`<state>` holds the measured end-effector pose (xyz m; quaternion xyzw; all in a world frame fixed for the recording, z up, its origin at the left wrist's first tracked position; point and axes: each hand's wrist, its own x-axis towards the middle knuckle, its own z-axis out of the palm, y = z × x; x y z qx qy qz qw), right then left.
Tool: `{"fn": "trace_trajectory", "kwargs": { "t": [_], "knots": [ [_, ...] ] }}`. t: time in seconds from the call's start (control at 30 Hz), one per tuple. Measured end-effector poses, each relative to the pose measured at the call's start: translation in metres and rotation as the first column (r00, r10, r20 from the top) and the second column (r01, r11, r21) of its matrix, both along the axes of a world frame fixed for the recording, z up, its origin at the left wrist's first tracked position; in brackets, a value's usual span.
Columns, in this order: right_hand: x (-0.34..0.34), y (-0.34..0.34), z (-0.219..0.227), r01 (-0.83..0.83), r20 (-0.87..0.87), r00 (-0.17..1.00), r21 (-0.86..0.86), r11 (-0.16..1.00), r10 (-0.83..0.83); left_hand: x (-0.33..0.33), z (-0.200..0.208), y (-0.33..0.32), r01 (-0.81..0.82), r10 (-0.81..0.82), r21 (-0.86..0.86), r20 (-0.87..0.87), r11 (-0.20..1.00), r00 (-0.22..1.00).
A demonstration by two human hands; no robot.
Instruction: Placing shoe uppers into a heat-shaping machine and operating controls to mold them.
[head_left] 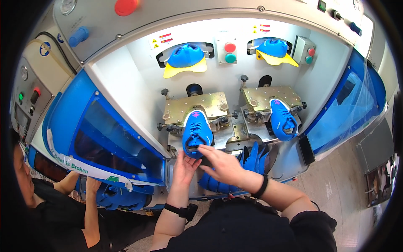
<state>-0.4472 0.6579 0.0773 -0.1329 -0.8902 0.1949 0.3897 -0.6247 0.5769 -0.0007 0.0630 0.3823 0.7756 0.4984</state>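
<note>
A blue shoe upper with dark laces and a small pink mark on its tongue sits toe-first in the left clamp of the machine, heel toward me. My left hand holds the heel from below and the left. From the right, my right hand grips the collar edge at the heel with its fingertips. The undersides of the fingers are partly hidden. A second blue upper rests in the right clamp, apart from my hands.
Blue moulds with yellow flaps fill two wall openings. Red and green buttons sit between them. Stacked blue pieces lie on the shelf by my right forearm. A co-worker's hands are at the left, beside more blue uppers.
</note>
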Motion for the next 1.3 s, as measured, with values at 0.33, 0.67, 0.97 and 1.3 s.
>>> {"fn": "trace_trajectory", "kwargs": {
  "t": [0.33,0.67,0.97,1.3],
  "knots": [
    [-0.033,-0.005,-0.037,0.187,0.362,0.915,0.015,0.982,-0.18,0.003,-0.021,0.013,0.058,-0.079,-0.118,-0.184,0.991,0.98],
    [-0.03,-0.01,-0.045,0.204,0.351,0.915,0.022,0.979,-0.199,0.002,-0.04,0.021,0.055,-0.084,-0.142,-0.202,0.988,0.976],
    [0.054,-0.022,-0.036,0.07,0.159,0.983,0.125,0.99,-0.09,0.035,-0.032,-0.035,0.449,-0.409,0.036,-0.352,0.893,0.842],
    [0.258,-0.023,-0.084,0.788,-0.137,0.605,-0.038,0.614,-0.784,0.056,-0.017,0.003,0.417,-0.454,-0.181,-0.377,0.891,0.807]
  ]
}}
